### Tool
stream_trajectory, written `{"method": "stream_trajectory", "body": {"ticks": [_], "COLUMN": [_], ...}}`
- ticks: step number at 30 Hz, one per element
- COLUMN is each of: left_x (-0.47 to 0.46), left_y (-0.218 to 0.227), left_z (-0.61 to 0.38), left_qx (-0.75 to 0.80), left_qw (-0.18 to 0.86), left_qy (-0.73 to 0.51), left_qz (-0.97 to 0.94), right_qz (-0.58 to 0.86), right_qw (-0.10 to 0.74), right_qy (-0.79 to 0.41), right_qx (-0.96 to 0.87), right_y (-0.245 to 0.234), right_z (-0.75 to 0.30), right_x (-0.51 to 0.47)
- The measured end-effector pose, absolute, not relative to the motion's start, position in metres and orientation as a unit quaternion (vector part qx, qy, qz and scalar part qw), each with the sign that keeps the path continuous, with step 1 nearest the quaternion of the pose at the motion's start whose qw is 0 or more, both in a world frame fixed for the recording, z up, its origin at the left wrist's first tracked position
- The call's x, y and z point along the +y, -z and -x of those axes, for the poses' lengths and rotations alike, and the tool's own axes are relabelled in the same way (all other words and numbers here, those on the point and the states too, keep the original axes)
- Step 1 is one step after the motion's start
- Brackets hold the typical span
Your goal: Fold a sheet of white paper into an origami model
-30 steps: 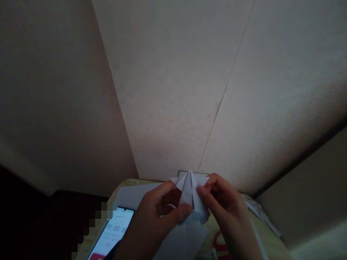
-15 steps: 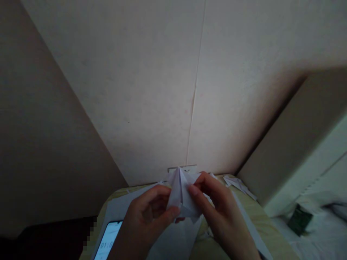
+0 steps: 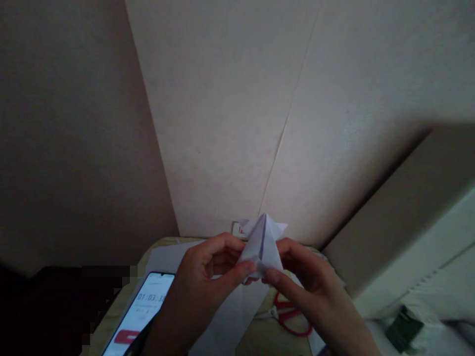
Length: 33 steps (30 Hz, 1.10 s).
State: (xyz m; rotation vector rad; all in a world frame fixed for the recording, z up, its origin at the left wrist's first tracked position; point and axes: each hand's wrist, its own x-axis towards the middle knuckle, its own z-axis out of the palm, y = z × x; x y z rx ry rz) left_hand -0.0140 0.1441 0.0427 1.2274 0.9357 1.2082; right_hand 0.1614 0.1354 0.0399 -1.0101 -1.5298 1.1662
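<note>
A folded white paper (image 3: 262, 242) is held up between both hands, its point facing the wall and small flaps sticking out on either side near the top. My left hand (image 3: 213, 277) pinches its lower left edge, thumb on the front face and fingers behind. On the lower right, my right hand (image 3: 309, 284) grips it with the thumb pressed near the bottom edge. A crease runs down the middle of the front face. The fingertips behind the paper are mostly hidden.
Below the hands, white sheets (image 3: 237, 314) lie on a wooden table (image 3: 166, 242). Red-handled scissors (image 3: 293, 316) rest under my right hand. A lit phone (image 3: 148, 306) with a timer lies at left. A wall outlet (image 3: 237, 229) is behind the paper.
My right hand has moved from the paper's upper right side down to its lower edge. The view has tilted, and the scissors and more of the phone now show.
</note>
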Motion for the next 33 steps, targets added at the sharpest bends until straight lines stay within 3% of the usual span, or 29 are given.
{"method": "stream_trajectory", "body": {"ticks": [7,15,26,33], "left_x": [0.144,0.143,0.136,0.141], "left_y": [-0.047,-0.054,-0.059,-0.052], "left_z": [0.025,0.021,0.016,0.017], "left_qx": [0.418,0.415,0.467,0.487], "left_qw": [0.543,0.582,0.505,0.472], "left_qy": [-0.483,-0.489,-0.512,-0.527], "left_qz": [-0.545,-0.5,-0.515,-0.513], "right_qz": [0.42,0.447,0.449,0.412], "right_qw": [0.504,0.49,0.495,0.552], "right_qy": [-0.443,-0.429,-0.366,-0.11], "right_qx": [-0.611,-0.613,-0.648,-0.717], "right_y": [-0.045,-0.041,-0.041,-0.034], "right_z": [-0.155,-0.155,-0.152,-0.159], "right_x": [0.134,0.135,0.133,0.139]}}
